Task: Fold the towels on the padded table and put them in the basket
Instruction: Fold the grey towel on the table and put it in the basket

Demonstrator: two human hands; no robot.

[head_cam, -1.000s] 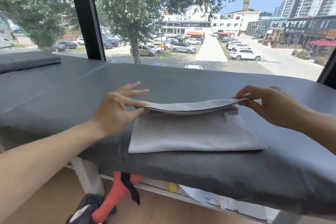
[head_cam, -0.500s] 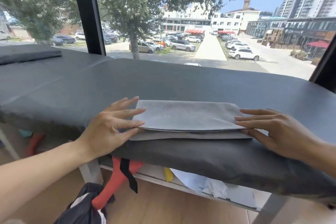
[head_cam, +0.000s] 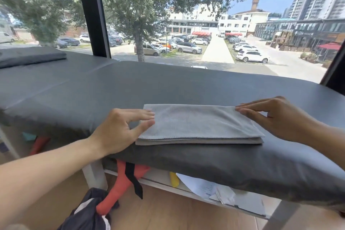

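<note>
So the folded grey towel (head_cam: 199,124) is pressed flat on the tabletop (head_cam: 93,87) by both hands, left hand (head_cam: 119,129) and right hand (head_cam: 276,117), each grip open-fingered, nothing grasped.

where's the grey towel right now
The folded grey cloth towel lies near the front edge of the dark padded table, between the left hand and right hand.

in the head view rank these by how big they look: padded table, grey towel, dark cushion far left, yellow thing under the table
1. padded table
2. grey towel
3. dark cushion, though it lies farther from the camera, so its true size against the towel is unsure
4. yellow thing, partly hidden
</note>
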